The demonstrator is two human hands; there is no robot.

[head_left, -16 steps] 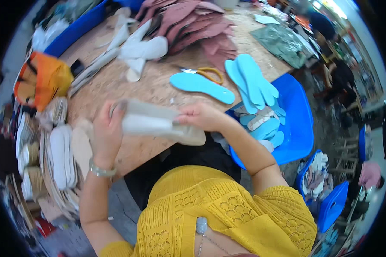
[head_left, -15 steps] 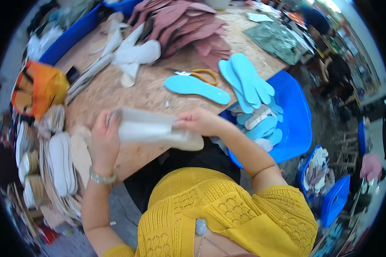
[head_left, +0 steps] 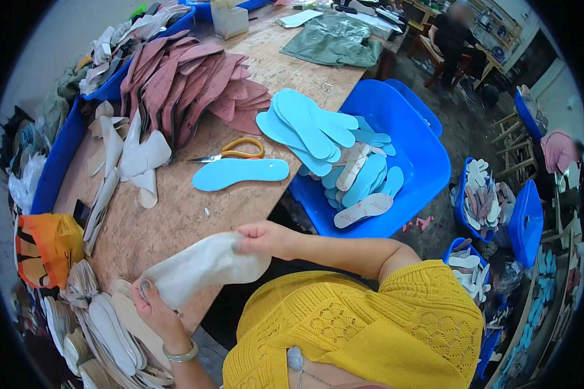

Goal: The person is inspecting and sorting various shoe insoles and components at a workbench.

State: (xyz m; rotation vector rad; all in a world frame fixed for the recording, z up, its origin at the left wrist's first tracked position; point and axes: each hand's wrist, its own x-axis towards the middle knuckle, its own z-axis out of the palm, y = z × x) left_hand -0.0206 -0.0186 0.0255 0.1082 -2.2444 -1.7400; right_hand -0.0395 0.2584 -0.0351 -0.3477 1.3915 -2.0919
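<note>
Both hands grip one pale insole (head_left: 204,267) at the table's near edge: your left hand (head_left: 154,306) pinches its near-left end, your right hand (head_left: 266,238) its right end. You appear mid-flex; judge release carefully.

My hands have tilted the pale insole (head_left: 204,267): half a second ago it lay level over the surface (head_left: 188,214), now its heel end dips toward my left hand (head_left: 154,305) (at the near edge), toe end raised at my right hand (head_left: 266,238).
</note>
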